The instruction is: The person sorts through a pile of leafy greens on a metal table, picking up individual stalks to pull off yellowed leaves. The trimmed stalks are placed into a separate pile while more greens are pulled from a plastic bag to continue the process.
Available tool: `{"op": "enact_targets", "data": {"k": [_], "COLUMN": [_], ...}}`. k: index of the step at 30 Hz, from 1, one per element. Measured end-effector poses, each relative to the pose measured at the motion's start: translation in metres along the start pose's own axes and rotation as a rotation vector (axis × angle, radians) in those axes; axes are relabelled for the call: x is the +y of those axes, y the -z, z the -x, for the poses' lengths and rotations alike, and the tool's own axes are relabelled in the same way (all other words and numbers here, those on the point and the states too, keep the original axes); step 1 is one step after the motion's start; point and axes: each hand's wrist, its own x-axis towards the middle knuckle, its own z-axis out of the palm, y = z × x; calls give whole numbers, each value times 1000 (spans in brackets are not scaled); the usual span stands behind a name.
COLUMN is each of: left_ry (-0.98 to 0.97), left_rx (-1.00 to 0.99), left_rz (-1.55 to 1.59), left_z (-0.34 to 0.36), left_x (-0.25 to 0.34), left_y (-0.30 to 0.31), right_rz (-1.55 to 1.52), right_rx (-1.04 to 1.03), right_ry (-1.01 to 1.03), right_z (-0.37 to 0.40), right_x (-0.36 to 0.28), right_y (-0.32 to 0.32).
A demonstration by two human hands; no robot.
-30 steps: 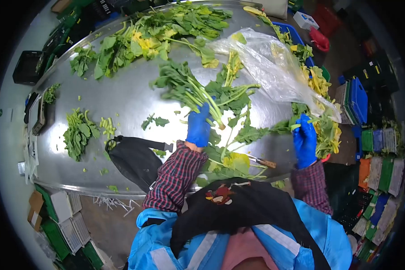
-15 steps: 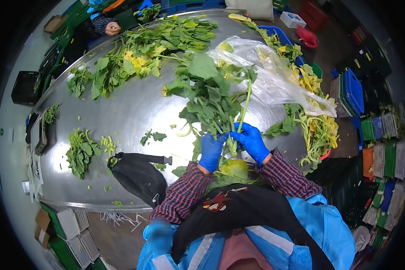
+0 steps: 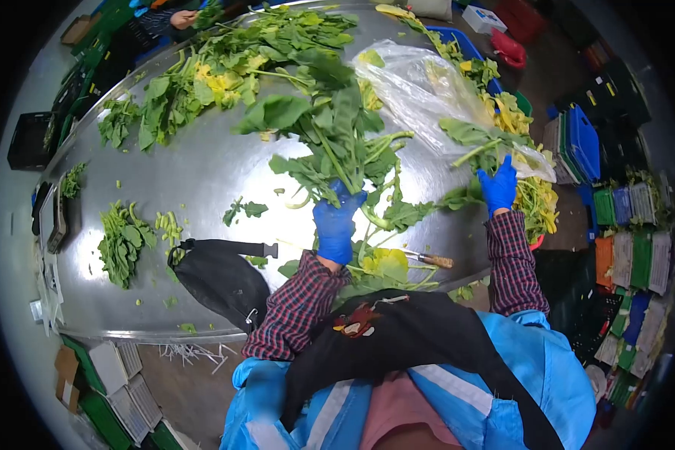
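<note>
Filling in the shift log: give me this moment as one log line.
left hand: grips greens bunch, raised | right hand: at loose leaf, grip unclear | knife: flat on table

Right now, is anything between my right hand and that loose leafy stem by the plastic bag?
Nothing visible. Your right hand is just below the leafy stem, fingertips nearly on it; the plastic bag lies beyond it. Your left hand holds the bunch of greens well aside.
</note>
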Motion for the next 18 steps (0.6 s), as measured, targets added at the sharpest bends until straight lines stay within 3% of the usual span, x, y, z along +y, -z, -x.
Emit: {"op": "enact_targets", "data": {"k": [2, 4, 5, 8, 10, 12, 15, 18], "left_ry": [-89, 18, 46, -17, 46, 114, 123, 124], "left_rx": [-19, -66, -87, -175, -237, -212, -270, -311], "left_rz": [-13, 89, 56, -19, -84, 59, 170, 237], "left_z": [-2, 7, 9, 3, 10, 13, 13, 5], "left_x": [-9, -5, -4, -33, -19, -5, -7, -13], "left_y": [-5, -16, -20, -13, -12, -12, -11, -7], "right_rz": [-399, -1101, -1290, -1337, -1281, -1221, -1447, -1430], "right_rx": [114, -485, -733, -913, -942, -980, -1069, -972], "right_ry": [354, 144, 11, 82, 93, 126, -98, -106], "right_z": [0, 32, 48, 82, 84, 85, 87, 96], "right_x": [-13, -88, -114, -159, -168, -173, -170, -165], "right_y": [4, 47, 53, 46, 40, 37, 37, 37]}}
